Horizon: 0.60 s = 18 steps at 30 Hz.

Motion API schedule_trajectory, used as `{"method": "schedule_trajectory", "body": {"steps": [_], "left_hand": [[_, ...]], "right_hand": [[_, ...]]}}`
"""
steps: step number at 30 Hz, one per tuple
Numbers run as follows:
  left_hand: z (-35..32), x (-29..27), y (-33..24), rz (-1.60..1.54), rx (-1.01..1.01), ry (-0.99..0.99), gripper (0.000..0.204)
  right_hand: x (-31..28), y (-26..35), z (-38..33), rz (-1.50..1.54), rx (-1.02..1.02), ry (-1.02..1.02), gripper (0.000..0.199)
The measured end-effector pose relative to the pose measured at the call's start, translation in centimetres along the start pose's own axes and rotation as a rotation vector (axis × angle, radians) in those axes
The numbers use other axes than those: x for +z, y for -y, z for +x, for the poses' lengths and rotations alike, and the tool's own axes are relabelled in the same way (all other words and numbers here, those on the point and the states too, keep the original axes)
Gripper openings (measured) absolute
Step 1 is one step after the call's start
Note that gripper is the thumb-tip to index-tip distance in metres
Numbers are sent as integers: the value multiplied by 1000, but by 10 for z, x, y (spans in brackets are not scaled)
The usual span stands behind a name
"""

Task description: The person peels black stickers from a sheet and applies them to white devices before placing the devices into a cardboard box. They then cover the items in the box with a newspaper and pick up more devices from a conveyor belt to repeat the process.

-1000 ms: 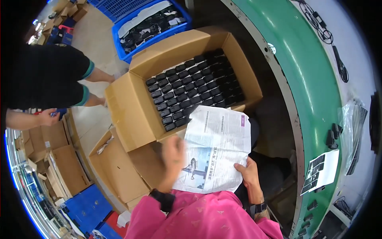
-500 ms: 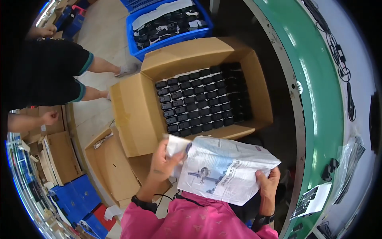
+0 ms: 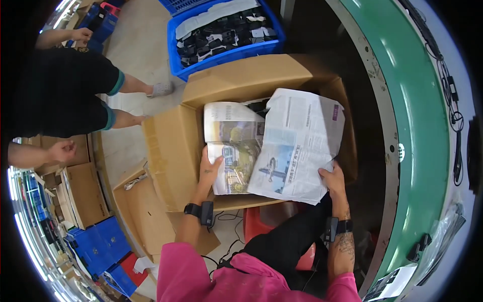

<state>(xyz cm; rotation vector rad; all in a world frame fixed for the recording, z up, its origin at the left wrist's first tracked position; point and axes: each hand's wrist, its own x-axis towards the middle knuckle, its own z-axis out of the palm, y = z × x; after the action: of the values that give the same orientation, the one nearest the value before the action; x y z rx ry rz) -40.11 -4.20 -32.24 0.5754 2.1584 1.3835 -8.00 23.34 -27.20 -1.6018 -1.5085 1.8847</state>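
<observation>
Newspaper sheets (image 3: 302,136) lie opened out across the inside of a cardboard box (image 3: 171,156). At the left edge of the spread, my left hand (image 3: 209,170) is closed on the paper, its thumb on top. My right hand (image 3: 334,180) pinches the lower right edge of the sheet. Through a small gap at the far side of the paper, a bit of the black plastic pieces (image 3: 258,106) in the box shows; the paper hides the others.
A blue crate (image 3: 176,60) of black parts and white scraps stands beyond the box. On the right runs a green bench (image 3: 415,126) with cables. Another person (image 3: 65,95) stands at the left, near cartons (image 3: 84,194). An opened carton (image 3: 146,216) and red stool (image 3: 251,224) are close by.
Both hands have moved forward with the newspaper from my lap to over the box. The sheets have spread apart and now cover the rows of black pieces.
</observation>
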Motion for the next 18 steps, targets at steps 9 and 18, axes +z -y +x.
{"method": "schedule_trajectory", "body": {"steps": [9,18], "left_hand": [[-4,26,28,507,-135,-188,62],[-5,26,-63,1125,-188,-83,61]], "right_hand": [[-41,-36,37,-389,18,-88,68],[-52,-7,15,-291,-94,-192,56]]}}
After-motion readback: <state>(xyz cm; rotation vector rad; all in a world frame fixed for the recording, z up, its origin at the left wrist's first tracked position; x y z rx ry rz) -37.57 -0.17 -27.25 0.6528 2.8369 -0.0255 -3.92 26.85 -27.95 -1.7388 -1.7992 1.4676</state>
